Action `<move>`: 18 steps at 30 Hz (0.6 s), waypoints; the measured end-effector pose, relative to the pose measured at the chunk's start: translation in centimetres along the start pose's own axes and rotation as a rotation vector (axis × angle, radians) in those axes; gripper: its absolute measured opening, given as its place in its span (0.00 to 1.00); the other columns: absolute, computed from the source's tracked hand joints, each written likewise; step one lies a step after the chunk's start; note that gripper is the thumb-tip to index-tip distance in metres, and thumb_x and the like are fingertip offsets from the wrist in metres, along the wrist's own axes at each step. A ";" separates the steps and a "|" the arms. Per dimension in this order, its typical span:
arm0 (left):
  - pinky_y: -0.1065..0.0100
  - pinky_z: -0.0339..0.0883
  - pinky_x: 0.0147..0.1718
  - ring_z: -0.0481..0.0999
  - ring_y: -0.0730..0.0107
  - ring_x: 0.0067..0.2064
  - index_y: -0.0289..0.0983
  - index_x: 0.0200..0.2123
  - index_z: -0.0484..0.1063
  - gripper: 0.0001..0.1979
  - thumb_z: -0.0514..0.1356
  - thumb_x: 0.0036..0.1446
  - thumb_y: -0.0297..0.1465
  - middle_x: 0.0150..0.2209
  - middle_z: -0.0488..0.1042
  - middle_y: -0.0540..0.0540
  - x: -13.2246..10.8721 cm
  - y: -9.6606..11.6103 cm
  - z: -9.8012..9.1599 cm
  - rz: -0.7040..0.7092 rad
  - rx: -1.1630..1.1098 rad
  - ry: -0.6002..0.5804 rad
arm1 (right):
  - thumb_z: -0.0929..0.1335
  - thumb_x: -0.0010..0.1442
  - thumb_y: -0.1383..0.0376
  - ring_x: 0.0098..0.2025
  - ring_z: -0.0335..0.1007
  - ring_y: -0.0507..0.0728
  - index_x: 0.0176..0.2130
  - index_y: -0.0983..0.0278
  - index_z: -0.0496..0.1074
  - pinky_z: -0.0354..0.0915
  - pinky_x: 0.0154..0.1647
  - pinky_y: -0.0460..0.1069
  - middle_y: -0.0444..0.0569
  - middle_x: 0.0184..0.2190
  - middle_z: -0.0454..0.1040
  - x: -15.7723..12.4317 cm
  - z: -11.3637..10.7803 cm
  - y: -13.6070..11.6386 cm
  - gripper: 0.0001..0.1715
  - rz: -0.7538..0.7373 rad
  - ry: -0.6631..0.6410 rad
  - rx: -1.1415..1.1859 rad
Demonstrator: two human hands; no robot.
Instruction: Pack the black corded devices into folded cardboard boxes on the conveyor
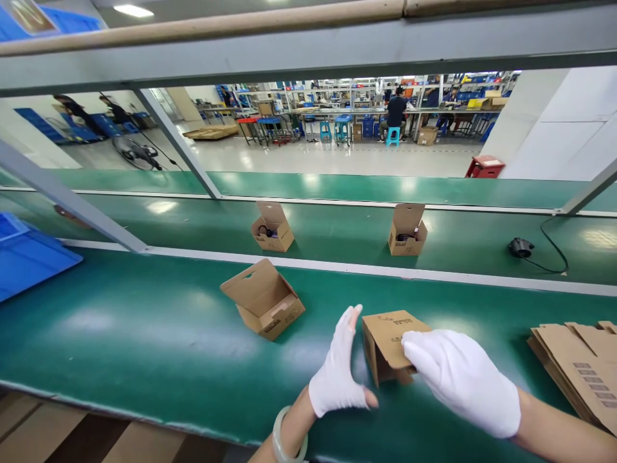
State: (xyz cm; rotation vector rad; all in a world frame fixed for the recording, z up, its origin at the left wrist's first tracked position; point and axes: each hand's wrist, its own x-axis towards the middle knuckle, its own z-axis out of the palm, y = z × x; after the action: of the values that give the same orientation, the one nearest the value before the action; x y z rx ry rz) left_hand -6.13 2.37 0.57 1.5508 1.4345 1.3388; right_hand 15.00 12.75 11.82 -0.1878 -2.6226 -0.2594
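A brown cardboard box (393, 331), partly folded up, stands on the green bench with printing on its top panel. My right hand (460, 379), in a white glove, grips the right edge of that panel; its thumb is hidden. Just left of the box, my left hand (340, 370) is open, thumb and fingers spread apart and holding nothing. Its white glove leaves some fingertips bare. Farther left sits an open cardboard box (272, 312) with its lid raised and a pale item partly visible inside.
On the strip behind are two open boxes, one left (272, 239) and one right (407, 244), with dark items inside. Flattened cartons (578, 366) lie stacked at right. A blue bin (36, 257) stands at left. A black corded device (521, 247) rests back right. Metal posts (176, 141) rise ahead.
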 end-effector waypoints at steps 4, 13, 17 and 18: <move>0.43 0.44 0.62 0.51 0.39 0.65 0.37 0.67 0.39 0.59 0.71 0.38 0.39 0.63 0.53 0.30 0.1 -0.1 0.0 0.002 0.117 -0.127 | 0.57 0.64 0.72 0.28 0.66 0.56 0.41 0.65 0.69 0.60 0.30 0.51 0.50 0.29 0.72 2.0 1.1 2.2 0.14 0.151 -0.202 0.078; 0.44 0.43 0.64 0.44 0.44 0.68 0.38 0.67 0.33 0.53 0.65 0.47 0.38 0.68 0.42 0.34 1.0 -2.2 -4.1 -0.287 0.328 0.092 | 0.59 0.63 0.59 0.49 0.68 0.64 0.55 0.60 0.64 0.61 0.46 0.56 0.52 0.58 0.63 1.4 5.0 20.6 0.23 0.790 -0.524 -0.155; 0.45 0.48 0.64 0.49 0.44 0.67 0.39 0.66 0.43 0.46 0.63 0.50 0.37 0.66 0.49 0.37 -1.5 -2.5 -4.2 -0.215 0.587 0.370 | 0.62 0.61 0.59 0.49 0.68 0.67 0.55 0.66 0.66 0.60 0.47 0.59 0.60 0.55 0.66 -2.7 6.5 28.9 0.24 1.039 -0.655 -0.227; 0.46 0.51 0.63 0.53 0.43 0.65 0.38 0.65 0.50 0.41 0.63 0.50 0.38 0.65 0.54 0.37 -1.9 -2.8 -3.7 -0.181 0.586 0.368 | 0.63 0.61 0.60 0.49 0.68 0.67 0.54 0.67 0.67 0.60 0.46 0.59 0.62 0.53 0.67 -3.8 6.8 30.4 0.24 1.110 -0.680 -0.240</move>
State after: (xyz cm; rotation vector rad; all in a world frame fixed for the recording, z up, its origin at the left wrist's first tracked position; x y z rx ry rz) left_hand -10.26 0.43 -1.42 1.5066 2.2965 1.1952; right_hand 20.56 43.43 8.63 -1.9953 -2.5970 -0.1090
